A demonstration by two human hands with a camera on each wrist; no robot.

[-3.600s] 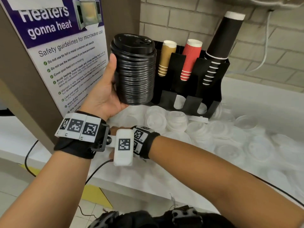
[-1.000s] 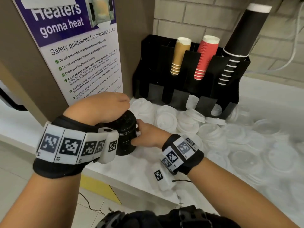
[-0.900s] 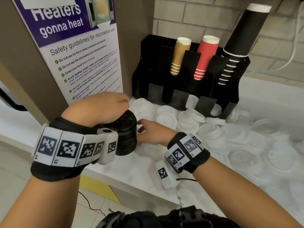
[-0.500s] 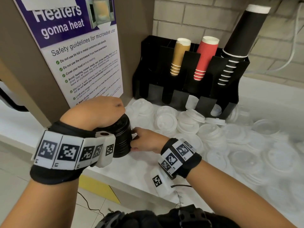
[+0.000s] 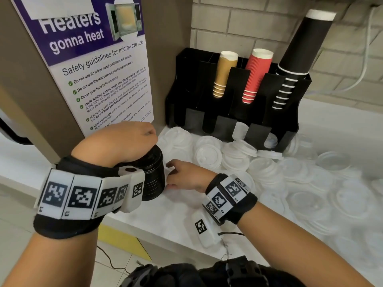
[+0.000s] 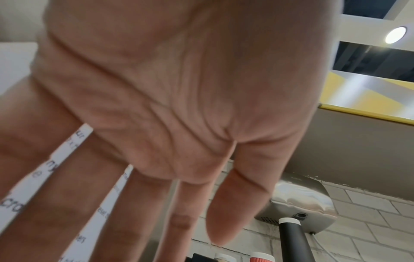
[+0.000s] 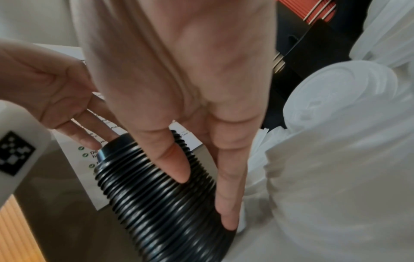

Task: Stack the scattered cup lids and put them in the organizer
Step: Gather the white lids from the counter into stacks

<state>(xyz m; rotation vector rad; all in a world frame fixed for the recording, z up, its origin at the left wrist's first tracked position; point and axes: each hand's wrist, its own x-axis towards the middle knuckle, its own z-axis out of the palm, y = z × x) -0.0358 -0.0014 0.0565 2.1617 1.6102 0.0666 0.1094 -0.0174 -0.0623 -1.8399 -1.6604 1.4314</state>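
Resting palm-down on top of a stack of black lids (image 5: 154,175), the left hand (image 5: 116,142) has its fingers straight and spread, as the left wrist view shows. The right hand (image 5: 184,176) comes in from the other side, and its straight fingers (image 7: 177,164) press flat against the ribbed side of the stack without curling round it. The stack stands upright near the front edge of a white counter (image 5: 165,220), just beside a brown panel bearing a microwave safety poster (image 5: 99,65).

Loose white lids (image 5: 207,155) lie scattered across the counter to the right of the stack, some overlapping. Behind them, against a pale brick wall (image 5: 238,23), stands a black organizer (image 5: 226,125). Its upper slots hold a stack of tan cups (image 5: 224,73), a stack of red cups (image 5: 256,75) and a tall stack of black cups (image 5: 298,59), all upside down. A few white lids sit in its lower front pockets.
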